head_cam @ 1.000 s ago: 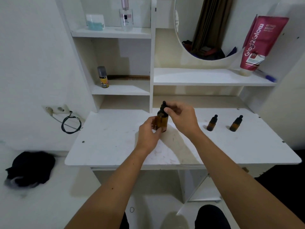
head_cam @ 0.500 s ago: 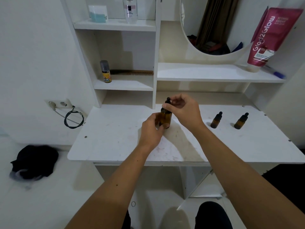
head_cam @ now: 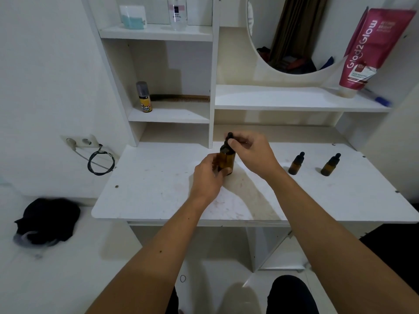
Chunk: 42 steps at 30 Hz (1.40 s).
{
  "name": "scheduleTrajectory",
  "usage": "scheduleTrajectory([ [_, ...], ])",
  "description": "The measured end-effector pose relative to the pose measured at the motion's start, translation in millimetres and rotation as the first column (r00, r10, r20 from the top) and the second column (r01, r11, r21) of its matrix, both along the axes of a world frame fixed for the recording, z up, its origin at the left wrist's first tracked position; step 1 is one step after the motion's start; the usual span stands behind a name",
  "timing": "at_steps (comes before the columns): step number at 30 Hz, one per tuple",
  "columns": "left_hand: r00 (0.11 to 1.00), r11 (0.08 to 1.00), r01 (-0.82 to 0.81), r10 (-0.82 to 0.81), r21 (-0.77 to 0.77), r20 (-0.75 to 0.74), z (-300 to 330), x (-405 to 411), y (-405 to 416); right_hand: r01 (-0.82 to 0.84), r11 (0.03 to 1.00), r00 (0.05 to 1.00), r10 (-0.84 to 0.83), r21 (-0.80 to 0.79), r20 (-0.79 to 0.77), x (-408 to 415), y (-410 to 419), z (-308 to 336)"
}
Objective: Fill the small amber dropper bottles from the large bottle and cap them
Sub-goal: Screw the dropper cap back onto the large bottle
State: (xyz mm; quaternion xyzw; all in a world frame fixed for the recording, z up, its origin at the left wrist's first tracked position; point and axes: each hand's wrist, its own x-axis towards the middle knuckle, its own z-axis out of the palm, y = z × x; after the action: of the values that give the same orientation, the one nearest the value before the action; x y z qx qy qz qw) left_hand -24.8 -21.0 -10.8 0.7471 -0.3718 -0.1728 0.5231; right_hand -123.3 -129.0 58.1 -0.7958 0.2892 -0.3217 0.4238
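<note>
A white dressing table (head_cam: 158, 191) stands against a white wall, its top scuffed and stained, with open shelves and a round mirror (head_cam: 292, 35) rising behind it.

Near the middle of the tabletop the large amber bottle (head_cam: 227, 160) stands upright. The fingertips of the right hand (head_cam: 251, 152) are pinched around its black dropper cap (head_cam: 229, 138) from the right side, thumb towards the camera, so the cap's bulb pokes up just above and to the left of the knuckles. The left hand (head_cam: 207, 176) is wrapped around the lower body of the same bottle from the left and front, fingers curled closed on the glass; the bottle's shoulder and neck show between the two hands. Whether the cap is seated on the neck or loosened cannot be told.

Both forearms run back from the hands to the bottom edge of the view, bare to the elbow.

To the right of the right wrist, well apart from the large bottle, two small amber dropper bottles stand upright with their black caps on: the nearer small bottle (head_cam: 295, 163) and, beside it further right, the outer small bottle (head_cam: 330, 165). Neither is touched.

Further out, a small spray can (head_cam: 144, 97) and a brown comb (head_cam: 181, 98) sit on the lower left shelf, a clear bottle (head_cam: 178, 13) on the upper one, and a red tube (head_cam: 371, 48) leans on the right shelf. A wall socket (head_cam: 79, 141) with a coiled black cable (head_cam: 101, 162) lies left of the table, and a dark cloth (head_cam: 46, 219) is on the floor.
</note>
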Motion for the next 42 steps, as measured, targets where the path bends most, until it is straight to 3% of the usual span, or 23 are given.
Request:
scheduleTrajectory([
  [4, 1.0, 1.0, -0.013, 0.013, 0.013, 0.022, -1.8, 0.3, -0.7, 0.031, 0.999, 0.999, -0.031, 0.028, 0.017, 0.1, -1.2, -0.6],
  [10, 1.0, 1.0, -0.005, 0.005, -0.007, 0.007, -1.8, 1.2, 0.0, -0.085, 0.994, 0.996, 0.084, 0.07, 0.016, -5.2, -7.3, 4.7],
  [16, 1.0, 1.0, -0.001, 0.002, -0.016, 0.022, -2.4, 1.5, -0.1, -0.053, 0.993, 0.998, 0.05, 0.104, 0.028, -1.7, -9.3, 7.3],
  [22, 1.0, 0.999, 0.0, 0.0, -0.032, -0.001, -1.3, 0.5, -0.1, -0.143, 0.985, 0.987, 0.149, 0.095, -0.067, -5.7, -14.3, 10.2],
  [34, 1.0, 1.0, -0.022, 0.022, -0.01, 0.012, -4.6, 0.9, -4.1, 0.069, 0.995, 0.997, -0.071, 0.077, 0.025, 8.8, -4.9, -4.5],
  [42, 0.999, 0.999, -0.034, 0.034, -0.019, 0.003, -3.9, 0.8, -3.0, 0.108, 0.991, 0.992, -0.112, 0.08, 0.051, 8.6, -0.1, -7.9],
])
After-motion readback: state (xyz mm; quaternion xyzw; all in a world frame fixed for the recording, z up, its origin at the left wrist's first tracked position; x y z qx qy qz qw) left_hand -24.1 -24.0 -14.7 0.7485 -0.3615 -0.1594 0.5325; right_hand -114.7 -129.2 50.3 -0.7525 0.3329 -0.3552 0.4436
